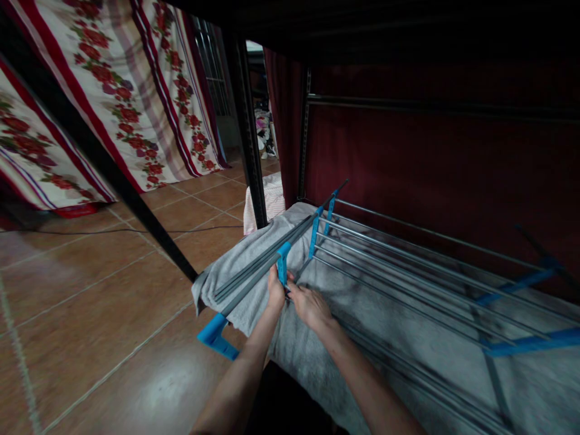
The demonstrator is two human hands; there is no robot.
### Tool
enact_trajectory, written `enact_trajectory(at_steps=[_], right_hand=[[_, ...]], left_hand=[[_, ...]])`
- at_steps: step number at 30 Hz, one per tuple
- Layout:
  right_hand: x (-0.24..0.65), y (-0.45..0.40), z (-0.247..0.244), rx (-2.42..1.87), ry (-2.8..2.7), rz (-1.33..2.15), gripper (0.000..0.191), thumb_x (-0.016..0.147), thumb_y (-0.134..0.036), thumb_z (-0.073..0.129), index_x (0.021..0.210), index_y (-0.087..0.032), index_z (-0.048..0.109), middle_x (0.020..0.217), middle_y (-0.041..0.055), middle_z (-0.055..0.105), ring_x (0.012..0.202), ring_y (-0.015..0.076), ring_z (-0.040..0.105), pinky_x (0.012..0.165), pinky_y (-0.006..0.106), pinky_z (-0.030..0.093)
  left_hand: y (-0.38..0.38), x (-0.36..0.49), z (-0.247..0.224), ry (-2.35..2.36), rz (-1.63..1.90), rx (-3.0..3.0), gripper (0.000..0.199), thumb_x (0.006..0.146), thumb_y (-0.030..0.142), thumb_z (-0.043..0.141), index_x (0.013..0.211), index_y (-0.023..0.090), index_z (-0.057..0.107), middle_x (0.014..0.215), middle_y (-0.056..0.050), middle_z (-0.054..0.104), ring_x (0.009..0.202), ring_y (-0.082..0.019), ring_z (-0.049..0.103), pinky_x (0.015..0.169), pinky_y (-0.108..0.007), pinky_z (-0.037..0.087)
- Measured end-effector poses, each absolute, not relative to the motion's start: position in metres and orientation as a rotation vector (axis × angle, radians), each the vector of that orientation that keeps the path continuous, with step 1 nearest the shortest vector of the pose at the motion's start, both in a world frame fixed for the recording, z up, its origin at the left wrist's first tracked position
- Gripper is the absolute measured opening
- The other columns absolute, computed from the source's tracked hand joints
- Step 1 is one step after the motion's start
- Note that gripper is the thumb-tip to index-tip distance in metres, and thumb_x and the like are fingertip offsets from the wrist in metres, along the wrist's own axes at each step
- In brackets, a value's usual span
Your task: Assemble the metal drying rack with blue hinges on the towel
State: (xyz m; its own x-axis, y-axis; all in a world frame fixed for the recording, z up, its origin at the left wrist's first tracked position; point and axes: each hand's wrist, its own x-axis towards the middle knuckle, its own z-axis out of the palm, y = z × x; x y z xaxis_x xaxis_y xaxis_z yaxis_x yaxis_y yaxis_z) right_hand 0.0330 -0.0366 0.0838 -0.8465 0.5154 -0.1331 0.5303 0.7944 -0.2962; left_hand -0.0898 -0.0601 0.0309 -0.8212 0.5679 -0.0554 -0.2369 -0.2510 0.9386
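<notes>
A partly assembled drying rack of grey metal rods [408,266] and blue plastic brackets lies on a grey towel-like cloth [254,266]. My left hand [275,291] is closed around a blue bracket [283,261] that sits on a long grey tube. Just to its right, my right hand [310,307] has its fingers pinched together at the lower end of that bracket. Whatever small part is between those fingertips is hidden. Another blue bracket [218,338] sticks out at the tube's near end, over the floor. Several loose rods [267,257] lie alongside the tube.
A black metal frame with an upright post [248,133] and a dark shelf overhead encloses the space. Behind the rack hangs a dark red curtain [408,157]. A floral curtain [122,90] hangs at left. A thin cable [136,230] crosses the tiled floor [113,338].
</notes>
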Motion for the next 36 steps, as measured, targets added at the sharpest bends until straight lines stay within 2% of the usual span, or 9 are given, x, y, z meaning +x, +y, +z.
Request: enact_trajectory(at_steps=[8,20,26,32,36], right_hand=[[0.033,-0.037,0.084,0.843,2.946,-0.505,0.051,0.106,-0.033,0.036,0.157,-0.032,0.035,0.126,0.0084,0.072,0.11,0.0212,0.07,0.092,0.033,0.05],[0.034,-0.038,0.08,0.816,2.954,-0.404,0.051,0.107,-0.033,0.03,0.158,-0.029,0.032,0.125,0.0111,0.072,0.105,0.0223,0.071,0.093,0.036,0.052],[0.036,-0.042,0.076,0.809,3.0,-0.328,0.053,0.107,-0.03,0.024,0.16,-0.022,0.028,0.126,0.0137,0.069,0.101,0.0238,0.071,0.088,0.037,0.053],[0.042,-0.046,0.075,0.886,3.015,-0.36,0.049,0.107,-0.028,0.024,0.154,-0.024,0.038,0.131,0.0119,0.065,0.105,0.0215,0.07,0.086,0.034,0.054],[0.042,-0.048,0.072,0.894,3.012,-0.344,0.046,0.107,-0.026,0.024,0.148,-0.024,0.044,0.129,0.0107,0.065,0.109,0.0215,0.068,0.087,0.033,0.053]], left_hand=[[-0.06,-0.091,0.03,1.507,2.105,0.407,0.067,0.093,0.069,0.036,0.055,0.02,0.062,0.047,-0.002,0.051,0.045,-0.014,0.043,0.052,-0.029,0.04],[-0.059,-0.092,0.025,1.521,2.089,0.404,0.068,0.09,0.073,0.038,0.055,0.02,0.063,0.051,-0.004,0.056,0.05,-0.015,0.047,0.051,-0.027,0.04],[-0.059,-0.094,0.023,1.514,2.075,0.411,0.07,0.087,0.076,0.038,0.054,0.02,0.063,0.052,-0.005,0.057,0.048,-0.014,0.046,0.048,-0.027,0.036],[-0.06,-0.092,0.026,1.48,2.051,0.433,0.071,0.089,0.075,0.036,0.054,0.019,0.062,0.05,-0.005,0.055,0.047,-0.013,0.047,0.048,-0.026,0.037],[-0.06,-0.091,0.028,1.474,2.035,0.44,0.073,0.089,0.078,0.035,0.052,0.019,0.059,0.048,-0.004,0.052,0.044,-0.012,0.044,0.045,-0.026,0.033]])
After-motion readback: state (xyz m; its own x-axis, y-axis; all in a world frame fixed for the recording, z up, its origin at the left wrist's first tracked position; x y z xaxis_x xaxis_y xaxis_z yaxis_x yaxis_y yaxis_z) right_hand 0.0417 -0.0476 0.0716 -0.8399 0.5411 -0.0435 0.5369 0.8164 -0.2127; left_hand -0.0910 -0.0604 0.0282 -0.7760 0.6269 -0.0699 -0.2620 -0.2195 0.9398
